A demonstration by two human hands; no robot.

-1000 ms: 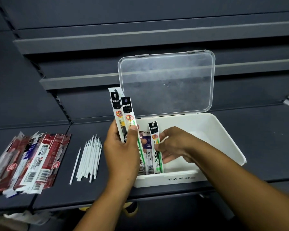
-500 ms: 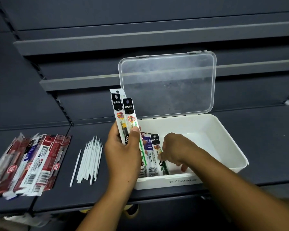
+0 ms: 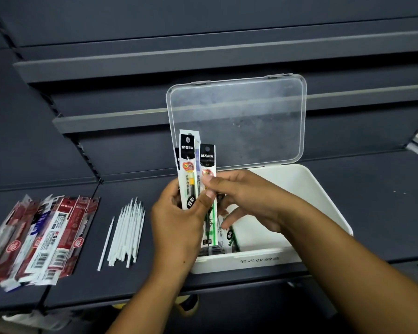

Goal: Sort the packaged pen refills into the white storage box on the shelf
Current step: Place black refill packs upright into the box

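My left hand [image 3: 179, 225] grips a small upright bunch of black-topped refill packs [image 3: 188, 165] just left of the white storage box [image 3: 319, 189]. My right hand [image 3: 246, 196] pinches the rightmost pack, one with a green stripe [image 3: 209, 169], between thumb and forefinger beside the bunch. Several packs [image 3: 225, 239] lie flat in the box's left end, partly hidden by my hands. The box's clear lid [image 3: 237, 119] stands open at the back.
A fanned pile of red and white refill packs [image 3: 41, 239] lies at the shelf's left. Several loose white refill tubes [image 3: 126, 235] lie between that pile and the box. Dark shelf rails run behind. The box's right half shows bare white floor.
My right hand has come up out of the box, leaving a pack there, and now pinches the green-striped pack held in my left hand's bunch.
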